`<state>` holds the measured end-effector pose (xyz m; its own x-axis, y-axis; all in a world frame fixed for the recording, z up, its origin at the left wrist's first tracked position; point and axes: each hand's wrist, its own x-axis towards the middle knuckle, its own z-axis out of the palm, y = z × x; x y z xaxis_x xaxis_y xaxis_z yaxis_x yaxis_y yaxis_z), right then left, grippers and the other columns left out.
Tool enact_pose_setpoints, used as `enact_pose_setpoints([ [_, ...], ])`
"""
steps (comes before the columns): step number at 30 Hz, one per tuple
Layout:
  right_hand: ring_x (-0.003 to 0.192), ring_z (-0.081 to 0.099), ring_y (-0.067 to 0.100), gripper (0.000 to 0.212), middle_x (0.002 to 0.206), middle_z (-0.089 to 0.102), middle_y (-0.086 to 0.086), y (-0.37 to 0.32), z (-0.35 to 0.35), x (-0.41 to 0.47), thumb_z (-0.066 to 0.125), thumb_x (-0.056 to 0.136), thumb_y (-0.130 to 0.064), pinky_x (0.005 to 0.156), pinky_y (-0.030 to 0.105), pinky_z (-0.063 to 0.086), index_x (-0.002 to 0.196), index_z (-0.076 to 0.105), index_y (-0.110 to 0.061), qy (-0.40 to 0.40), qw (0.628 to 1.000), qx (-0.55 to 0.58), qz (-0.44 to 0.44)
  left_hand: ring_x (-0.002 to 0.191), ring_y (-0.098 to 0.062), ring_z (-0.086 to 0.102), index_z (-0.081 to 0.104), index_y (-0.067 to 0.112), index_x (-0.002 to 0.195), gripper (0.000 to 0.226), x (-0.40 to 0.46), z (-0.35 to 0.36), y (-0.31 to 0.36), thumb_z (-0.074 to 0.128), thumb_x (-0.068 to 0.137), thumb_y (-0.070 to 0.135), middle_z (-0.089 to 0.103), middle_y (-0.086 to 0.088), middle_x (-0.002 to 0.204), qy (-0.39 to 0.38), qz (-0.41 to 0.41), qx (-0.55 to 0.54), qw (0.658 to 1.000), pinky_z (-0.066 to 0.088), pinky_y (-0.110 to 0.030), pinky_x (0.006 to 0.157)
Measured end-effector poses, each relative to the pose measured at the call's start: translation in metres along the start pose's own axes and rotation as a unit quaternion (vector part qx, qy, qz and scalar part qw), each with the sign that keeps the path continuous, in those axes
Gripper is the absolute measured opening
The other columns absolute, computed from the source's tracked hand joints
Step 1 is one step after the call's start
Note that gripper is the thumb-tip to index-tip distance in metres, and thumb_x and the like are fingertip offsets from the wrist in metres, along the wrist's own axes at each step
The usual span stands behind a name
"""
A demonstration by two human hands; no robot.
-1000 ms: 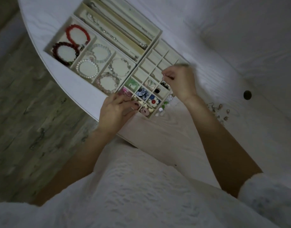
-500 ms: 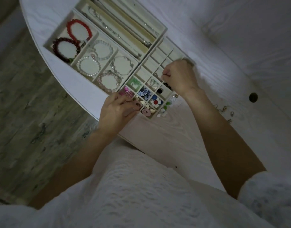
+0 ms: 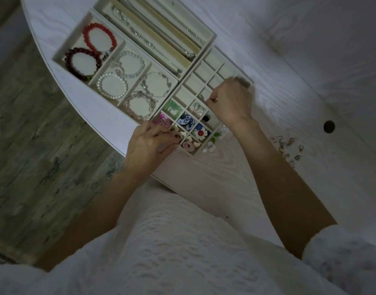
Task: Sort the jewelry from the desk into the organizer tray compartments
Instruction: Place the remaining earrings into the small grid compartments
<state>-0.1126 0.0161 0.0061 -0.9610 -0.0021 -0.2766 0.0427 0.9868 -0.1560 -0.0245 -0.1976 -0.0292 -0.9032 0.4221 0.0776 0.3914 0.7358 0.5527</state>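
in the head view, a white wood-grain table (image 3: 236, 188) carries a cream organizer tray (image 3: 195, 70) set at an angle near its curved edge. the right hand (image 3: 230, 103) hovers over the small-compartment grid, fingers curled into a loose fist with thumb and forefinger pinched together over a middle cell; whatever it pinches is too small and blurred to make out. the left hand (image 3: 149, 143) rests on the near corner of the tray, fingers curled over its rim beside a pink flower piece (image 3: 161, 122); whether it holds anything cannot be told. in the grid's near cells lie a green piece (image 3: 172, 107), a blue-and-white patterned piece (image 3: 186, 121), a red, white and blue flower (image 3: 202, 132) and a pink ring (image 3: 188, 145). the larger compartments to the left hold bracelets: a red bead bracelet (image 3: 99, 38), a dark red one (image 3: 82, 62), a white pearl one (image 3: 112, 85) and clear bead ones. long slots at the far side hold silver chains (image 3: 140, 37). loose earrings (image 3: 289, 149) lie scattered on the table, to the right of the right forearm, well apart from the tray. a small round hole (image 3: 329, 126) shows in the tabletop further right.
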Motion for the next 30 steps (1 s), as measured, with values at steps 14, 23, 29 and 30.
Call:
enact_pose_setpoints([
  [14,0.082,0.059,0.016,0.018,0.092,0.063,0.004,-0.007,-0.008,-0.003,0.054,0.092,-0.014,0.070,0.025,0.041,0.082,0.069,-0.010,0.015,1.000,0.009,0.018,0.084,-0.020,0.047,0.077,0.019,0.088,0.023,0.001,0.000,0.000,0.060,0.084,0.034,0.068,-0.001,0.094,0.003,0.003,-0.012,1.000,0.035,-0.028,0.072],
  [23,0.108,0.039,0.022,0.017,0.109,0.058,0.003,0.015,-0.006,0.008,0.053,0.094,-0.020,0.085,0.027,0.028,0.098,0.069,-0.017,-0.054,0.992,0.009,-0.115,0.080,-0.023,0.050,0.077,0.018,0.088,0.024,0.002,-0.001,0.000,0.059,0.084,0.034,0.068,-0.001,0.094,-0.005,0.004,-0.005,1.000,0.035,-0.028,0.071],
  [29,0.096,0.047,0.024,0.016,0.095,0.062,0.009,0.012,-0.002,0.009,0.059,0.091,-0.016,0.076,0.026,0.032,0.092,0.073,-0.008,0.035,0.991,0.002,-0.128,0.083,-0.021,0.048,0.077,0.018,0.087,0.023,0.001,0.001,0.001,0.061,0.084,0.034,0.068,-0.001,0.094,-0.001,-0.002,-0.008,1.000,0.038,-0.031,0.071],
  [30,0.095,0.048,0.025,0.016,0.094,0.063,0.010,0.012,-0.002,0.007,0.059,0.091,-0.016,0.075,0.026,0.032,0.092,0.073,-0.006,0.048,0.991,0.011,-0.126,0.084,-0.020,0.047,0.077,0.019,0.087,0.022,0.001,0.001,0.001,0.061,0.084,0.034,0.068,-0.001,0.094,0.000,0.000,-0.008,1.000,0.038,-0.031,0.071],
])
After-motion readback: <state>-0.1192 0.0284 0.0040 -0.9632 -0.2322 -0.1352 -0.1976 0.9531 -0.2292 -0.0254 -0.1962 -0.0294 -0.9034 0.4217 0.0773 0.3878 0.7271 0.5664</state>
